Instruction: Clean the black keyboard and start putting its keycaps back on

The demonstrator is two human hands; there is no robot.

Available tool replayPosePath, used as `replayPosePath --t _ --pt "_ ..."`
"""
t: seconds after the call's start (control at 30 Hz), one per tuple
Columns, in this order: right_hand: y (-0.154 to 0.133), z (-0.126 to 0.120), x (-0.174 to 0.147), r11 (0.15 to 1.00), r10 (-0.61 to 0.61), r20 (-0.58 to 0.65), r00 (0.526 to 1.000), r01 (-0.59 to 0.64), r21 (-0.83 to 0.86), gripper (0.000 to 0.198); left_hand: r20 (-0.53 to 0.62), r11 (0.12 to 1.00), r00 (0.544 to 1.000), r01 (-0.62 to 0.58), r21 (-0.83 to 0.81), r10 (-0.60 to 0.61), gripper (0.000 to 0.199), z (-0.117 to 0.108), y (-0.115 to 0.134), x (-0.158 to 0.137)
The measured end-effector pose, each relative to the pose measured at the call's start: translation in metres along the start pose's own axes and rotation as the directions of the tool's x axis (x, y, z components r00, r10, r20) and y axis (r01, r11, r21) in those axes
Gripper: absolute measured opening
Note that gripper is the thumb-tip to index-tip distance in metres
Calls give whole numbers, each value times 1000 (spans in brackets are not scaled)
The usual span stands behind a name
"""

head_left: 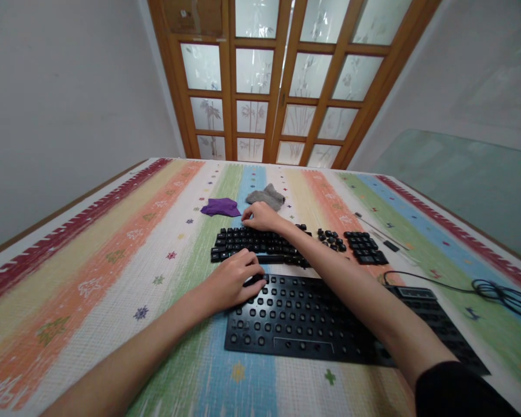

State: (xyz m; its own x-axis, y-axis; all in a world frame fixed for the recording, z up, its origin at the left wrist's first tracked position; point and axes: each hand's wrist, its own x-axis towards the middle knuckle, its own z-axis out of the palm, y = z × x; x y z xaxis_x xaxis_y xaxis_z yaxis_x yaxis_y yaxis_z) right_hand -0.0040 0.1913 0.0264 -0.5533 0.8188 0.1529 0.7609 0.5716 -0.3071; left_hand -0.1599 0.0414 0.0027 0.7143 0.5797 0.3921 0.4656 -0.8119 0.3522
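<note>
A black keyboard [304, 330], stripped of its keycaps so that rows of key sockets show, lies at the near middle of the table. My left hand [237, 281] rests at its far left corner, the thumb over the top face and the bent fingers by the far edge. Behind the keyboard, loose black keycaps [232, 238] are laid out in rows. My right hand [263, 215] reaches over the far row with thumb and fingertips pinched together. Whatever sits in that pinch is too small to make out. My right forearm covers part of the keyboard and keycaps.
A purple cloth [220, 207] and a grey cloth [267, 197] lie beyond the keycaps. To the right are scattered keycaps [330, 238], a number-pad block of keycaps [364, 248], a thin brush-like tool [384, 234] and a coiled cable [499, 289]. A striped cloth [113, 289] covers the table.
</note>
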Motion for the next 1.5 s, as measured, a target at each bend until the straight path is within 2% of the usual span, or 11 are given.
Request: replayPosePath --t 0.17,0.3,0.57,0.7,0.9,1.03,1.2,1.5 --pt "-2 -4 -2 999 -34 -67 997 35 11 24 -3 1000 1000 2 -6 -2 16 0 1 0" --pt "-3 -15 -17 997 -70 -134 989 73 21 24 4 1000 1000 5 0 -5 16 -1 1 0" --pt "-6 -26 -89 978 -171 -226 959 193 75 12 -16 1000 1000 4 -4 -4 15 2 -2 -1" --pt "-6 -22 -127 939 -231 -276 933 288 188 9 -30 1000 1000 -3 7 3 14 3 -2 -1" --pt "-16 -15 -166 908 -216 -253 943 289 303 9 -94 996 992 -76 52 81 14 2 0 0" --pt "-22 -12 -176 897 -208 -245 947 285 340 10 -169 988 976 -126 88 140 13 0 4 0" --pt "-23 -8 -179 879 -182 -276 944 282 384 10 -183 976 962 -181 120 201 12 -1 7 2" --pt "-25 -1 -180 860 -164 -294 942 283 425 9 -189 976 963 -171 131 194 18 2 9 3"
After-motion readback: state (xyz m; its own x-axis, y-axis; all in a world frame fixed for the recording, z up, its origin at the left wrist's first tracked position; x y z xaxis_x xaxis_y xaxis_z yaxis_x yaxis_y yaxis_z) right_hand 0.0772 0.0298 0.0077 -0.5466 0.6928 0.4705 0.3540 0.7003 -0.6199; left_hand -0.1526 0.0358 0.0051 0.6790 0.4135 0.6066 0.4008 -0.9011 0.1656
